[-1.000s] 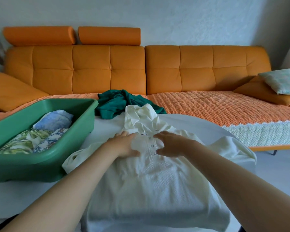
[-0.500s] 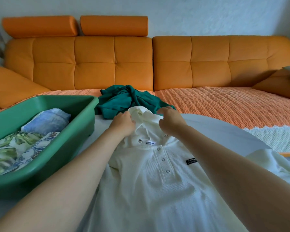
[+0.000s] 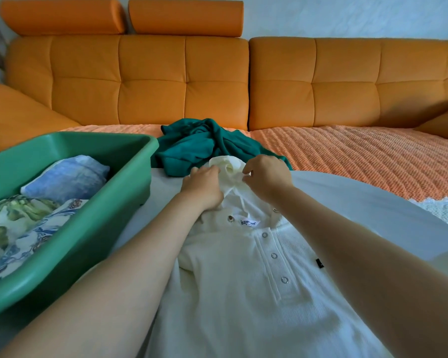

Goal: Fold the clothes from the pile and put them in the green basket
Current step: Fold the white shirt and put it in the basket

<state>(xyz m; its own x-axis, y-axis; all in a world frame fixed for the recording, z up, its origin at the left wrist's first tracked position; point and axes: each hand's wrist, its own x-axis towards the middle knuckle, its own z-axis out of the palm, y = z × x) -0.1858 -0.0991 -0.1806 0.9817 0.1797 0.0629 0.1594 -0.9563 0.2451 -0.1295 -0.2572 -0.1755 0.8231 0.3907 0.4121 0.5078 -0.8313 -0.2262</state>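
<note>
Far left, the green plastic basket (image 3: 137, 177) holds folded clothes. The left hand (image 3: 204, 188) and right hand (image 3: 267, 177), close together, pinch the bunched collar of the white ribbed snap-front shirt (image 3: 243, 293) spread on the white bench (image 3: 347, 200). An uneven tug could skew the placket and wrinkle the fold.

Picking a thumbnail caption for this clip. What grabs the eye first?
The left hand and right hand grip the collar of a white polo shirt spread front-up at centre. To its left, the green basket holds folded clothes. A crumpled teal garment lies just beyond the collar, before the big orange sofa.
</note>
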